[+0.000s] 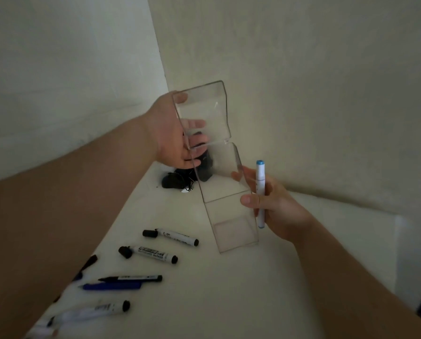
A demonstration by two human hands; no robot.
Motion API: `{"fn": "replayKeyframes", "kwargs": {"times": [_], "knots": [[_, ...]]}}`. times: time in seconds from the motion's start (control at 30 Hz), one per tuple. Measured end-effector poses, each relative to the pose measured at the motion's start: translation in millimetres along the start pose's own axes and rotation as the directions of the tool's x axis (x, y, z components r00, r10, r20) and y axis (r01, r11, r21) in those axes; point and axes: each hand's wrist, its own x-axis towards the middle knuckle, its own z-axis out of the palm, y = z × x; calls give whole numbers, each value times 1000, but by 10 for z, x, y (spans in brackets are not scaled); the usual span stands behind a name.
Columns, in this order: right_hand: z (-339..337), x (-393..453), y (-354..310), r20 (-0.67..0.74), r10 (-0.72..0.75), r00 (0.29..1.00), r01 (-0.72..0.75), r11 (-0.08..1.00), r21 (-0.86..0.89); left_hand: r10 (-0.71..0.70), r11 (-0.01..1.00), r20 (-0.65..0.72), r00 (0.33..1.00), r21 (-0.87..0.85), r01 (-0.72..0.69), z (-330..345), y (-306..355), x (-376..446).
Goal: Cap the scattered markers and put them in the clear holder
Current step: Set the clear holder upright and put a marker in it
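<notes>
Single head-worn wide-angle view, facing forward and down. Close range: both forearms enter from the lower corners. Frame covers the pale surface (229, 289) below and a wall corner (159, 52) above.

Both arms bare from hand to frame edge, no sleeves visible. Left hand (172, 133): no rings, no watch or band at the wrist behind it; thumbnail short, unpainted. Right hand (275, 206): same, no jewellery, wrist bare, thumbnail short and plain. Far back along the right forearm, at the frame edge, a blurred dark blue and reddish patch; cannot tell whether it's clothing.
</notes>
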Motion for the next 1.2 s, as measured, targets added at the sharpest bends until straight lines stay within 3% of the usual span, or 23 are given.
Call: {"fn": "replayKeyframes", "kwargs": {"times": [0.17,0.4,0.5,0.57,0.63,0.77,0.83,1.0,1.07,1.2], "knots": [[-19,-10,51,43,7,999,-9,999,33,-88,993,-52,995,-83,84,-38,-151,117],[-22,-48,23,12,-11,1000,11,1000,11,4,994,-103,995,-104,-15,-21,-435,123],[-11,-43,-78,-224,16,974,-4,999,53,90,992,-130,987,-74,-100,-102,-607,-28],[-5,-48,-256,-451,-11,893,63,993,102,134,991,-101,986,-5,-135,-170,-777,-127],[88,-121,-517,-551,-138,823,154,988,-17,162,983,-38,986,90,-159,-216,-971,-213],[477,-225,-1078,-412,-449,793,360,891,-278,179,921,184,966,313,-230,-235,-1340,-263],[654,-199,-1236,-325,-520,790,393,836,-383,163,863,247,955,433,-260,-204,-1502,-262],[846,-163,-1014,-47,-289,956,139,589,-796,242,866,172,955,405,-292,-55,-1768,-229],[841,-163,-889,19,-219,976,132,516,-846,279,868,132,951,389,-309,4,-1825,-217],[804,-141,-764,62,-201,978,116,269,-956,320,862,77,944,390,-324,70,-1888,-195]]}}
